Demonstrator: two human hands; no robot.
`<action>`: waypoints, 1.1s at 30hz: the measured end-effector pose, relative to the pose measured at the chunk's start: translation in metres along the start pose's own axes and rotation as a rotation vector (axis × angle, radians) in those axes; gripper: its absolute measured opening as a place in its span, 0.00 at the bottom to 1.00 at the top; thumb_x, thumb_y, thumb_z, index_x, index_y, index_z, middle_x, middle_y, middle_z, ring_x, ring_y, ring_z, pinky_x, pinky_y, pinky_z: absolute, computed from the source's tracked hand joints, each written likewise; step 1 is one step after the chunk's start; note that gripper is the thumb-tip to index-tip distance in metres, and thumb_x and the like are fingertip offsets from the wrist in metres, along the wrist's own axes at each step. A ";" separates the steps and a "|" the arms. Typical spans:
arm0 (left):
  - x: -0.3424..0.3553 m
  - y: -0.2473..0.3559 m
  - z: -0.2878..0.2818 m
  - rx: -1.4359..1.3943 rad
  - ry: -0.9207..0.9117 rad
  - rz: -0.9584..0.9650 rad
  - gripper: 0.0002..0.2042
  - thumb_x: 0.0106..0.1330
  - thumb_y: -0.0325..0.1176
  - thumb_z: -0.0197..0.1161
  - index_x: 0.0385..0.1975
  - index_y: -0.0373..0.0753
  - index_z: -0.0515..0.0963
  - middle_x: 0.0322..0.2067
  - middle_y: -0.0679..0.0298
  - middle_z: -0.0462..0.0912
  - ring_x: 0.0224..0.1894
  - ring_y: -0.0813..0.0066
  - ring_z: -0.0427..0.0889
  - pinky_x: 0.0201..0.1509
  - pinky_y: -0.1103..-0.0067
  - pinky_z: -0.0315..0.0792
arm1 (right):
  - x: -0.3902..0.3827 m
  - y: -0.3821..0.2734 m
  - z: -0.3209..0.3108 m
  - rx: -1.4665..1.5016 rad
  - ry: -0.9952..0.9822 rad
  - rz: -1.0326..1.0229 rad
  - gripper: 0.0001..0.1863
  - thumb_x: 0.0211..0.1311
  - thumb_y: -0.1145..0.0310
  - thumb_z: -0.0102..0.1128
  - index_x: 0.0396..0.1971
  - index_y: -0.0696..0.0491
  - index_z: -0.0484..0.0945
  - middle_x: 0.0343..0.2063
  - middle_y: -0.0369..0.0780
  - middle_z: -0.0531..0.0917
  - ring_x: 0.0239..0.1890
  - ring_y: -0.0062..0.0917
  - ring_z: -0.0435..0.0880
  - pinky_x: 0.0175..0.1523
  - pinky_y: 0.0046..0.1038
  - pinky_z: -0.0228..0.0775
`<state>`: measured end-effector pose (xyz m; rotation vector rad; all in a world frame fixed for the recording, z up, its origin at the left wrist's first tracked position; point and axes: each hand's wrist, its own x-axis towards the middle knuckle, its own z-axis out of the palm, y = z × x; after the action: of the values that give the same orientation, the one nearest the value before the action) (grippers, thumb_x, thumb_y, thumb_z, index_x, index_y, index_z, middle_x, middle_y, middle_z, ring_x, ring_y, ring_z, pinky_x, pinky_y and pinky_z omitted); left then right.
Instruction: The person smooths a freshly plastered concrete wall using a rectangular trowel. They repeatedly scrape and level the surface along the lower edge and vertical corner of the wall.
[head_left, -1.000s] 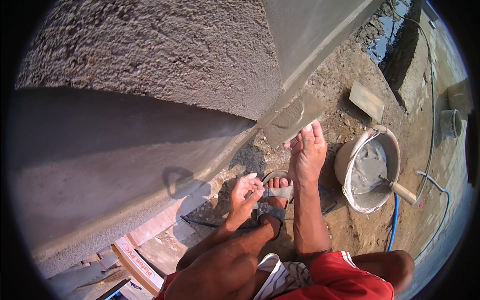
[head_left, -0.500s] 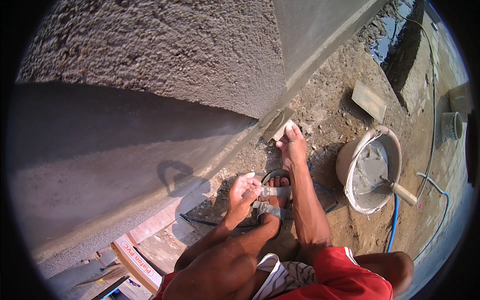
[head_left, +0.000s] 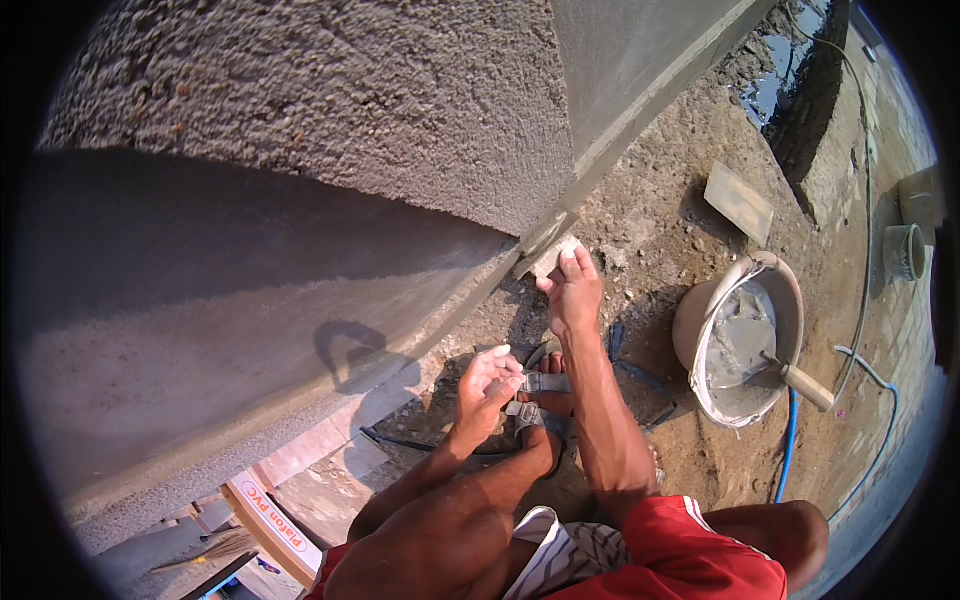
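Observation:
My right hand pinches a small flat rectangular piece, greyish and smeared with cement. The piece presses against the narrow ledge at the foot of the grey plastered wall, just below the corner of a rough-textured block. What the piece is made of I cannot tell. Lower and to the left, my left hand hovers above my sandalled foot, fingers loosely curled and apart, with nothing visible in it.
Right of my arm stands a bucket of wet grey mortar, a wooden-handled trowel resting in it. Beyond lies a flat board. Blue hose and dark hose cross the dirt. A smaller pail sits far right.
My right hand has slid slightly to the left along the ledge with the flat piece, which now tilts differently. My left hand has stayed in place.

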<state>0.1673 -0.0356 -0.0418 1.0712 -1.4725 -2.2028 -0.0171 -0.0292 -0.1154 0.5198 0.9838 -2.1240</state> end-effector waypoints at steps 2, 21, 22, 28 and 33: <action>0.000 -0.001 -0.001 0.013 -0.001 0.002 0.22 0.58 0.25 0.60 0.53 0.32 0.64 0.38 0.59 0.75 0.39 0.73 0.76 0.47 0.77 0.69 | -0.007 -0.005 0.006 -0.006 -0.038 -0.018 0.13 0.64 0.73 0.48 0.48 0.58 0.69 0.36 0.38 0.80 0.32 0.22 0.81 0.26 0.21 0.77; 0.000 0.002 0.004 0.009 -0.018 -0.021 0.21 0.59 0.25 0.60 0.53 0.32 0.64 0.38 0.61 0.74 0.39 0.77 0.75 0.46 0.80 0.69 | -0.019 -0.087 -0.002 0.231 -0.300 -0.112 0.17 0.65 0.70 0.49 0.53 0.56 0.65 0.43 0.39 0.78 0.34 0.21 0.79 0.28 0.21 0.70; 0.000 0.001 0.004 0.015 -0.017 -0.016 0.22 0.59 0.25 0.60 0.53 0.32 0.64 0.38 0.60 0.74 0.39 0.76 0.75 0.45 0.80 0.69 | -0.009 -0.081 -0.013 0.219 -0.300 -0.078 0.17 0.65 0.70 0.49 0.53 0.56 0.65 0.42 0.38 0.78 0.34 0.21 0.79 0.28 0.21 0.70; 0.002 -0.003 0.002 0.021 -0.025 -0.012 0.22 0.58 0.26 0.60 0.53 0.32 0.63 0.39 0.59 0.75 0.39 0.74 0.76 0.43 0.80 0.69 | 0.033 -0.041 -0.044 0.074 -0.217 0.051 0.16 0.66 0.70 0.46 0.53 0.54 0.67 0.40 0.35 0.79 0.35 0.19 0.79 0.27 0.18 0.70; -0.001 -0.002 -0.001 0.014 -0.009 -0.019 0.22 0.59 0.25 0.61 0.53 0.31 0.64 0.38 0.61 0.75 0.39 0.77 0.75 0.46 0.80 0.69 | 0.046 -0.036 -0.036 0.030 -0.182 0.056 0.16 0.66 0.70 0.46 0.52 0.54 0.68 0.40 0.35 0.80 0.36 0.20 0.81 0.28 0.18 0.75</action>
<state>0.1684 -0.0349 -0.0431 1.0856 -1.4898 -2.2169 -0.0720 -0.0059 -0.1487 0.3574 0.8272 -2.0969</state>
